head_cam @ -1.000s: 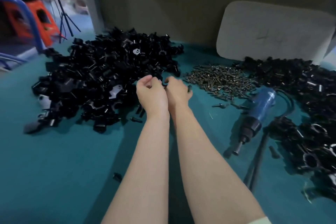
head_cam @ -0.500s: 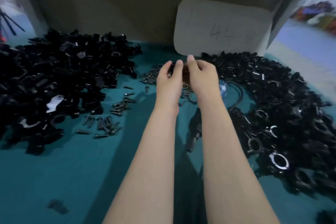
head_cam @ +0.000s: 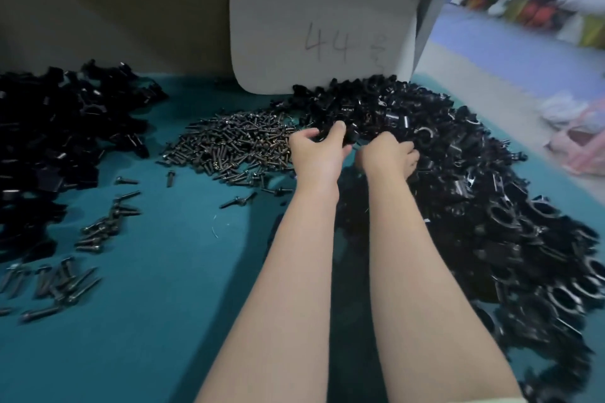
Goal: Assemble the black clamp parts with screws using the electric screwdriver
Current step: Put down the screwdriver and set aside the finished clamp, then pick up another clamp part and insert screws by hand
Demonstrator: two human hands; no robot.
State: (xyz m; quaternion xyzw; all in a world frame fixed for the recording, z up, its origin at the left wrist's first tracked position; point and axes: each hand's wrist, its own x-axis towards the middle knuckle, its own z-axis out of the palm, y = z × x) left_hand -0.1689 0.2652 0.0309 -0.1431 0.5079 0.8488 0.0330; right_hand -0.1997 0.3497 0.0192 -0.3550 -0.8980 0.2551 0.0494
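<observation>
My left hand (head_cam: 316, 155) grips a black clamp part (head_cam: 340, 136) at the near edge of the right-hand pile of black clamp parts (head_cam: 465, 193). Beside it, my right hand (head_cam: 389, 157) reaches into that same pile with curled fingers, their tips hidden among the parts. A heap of dark screws (head_cam: 235, 144) lies just left of my left hand. A second pile of black clamp parts (head_cam: 49, 141) fills the far left. The electric screwdriver is not visible.
Loose screws (head_cam: 101, 229) are scattered on the teal table (head_cam: 163, 321), with more screws (head_cam: 52, 285) near the left edge. A white board marked "44" (head_cam: 320, 36) leans on the back wall. The table's right edge drops to a floor with a pink bundle (head_cam: 579, 137).
The view has swung right, from the left pile toward the right pile. Both hands moved from mid-table to the right pile, and the screwdriver dropped out of sight.
</observation>
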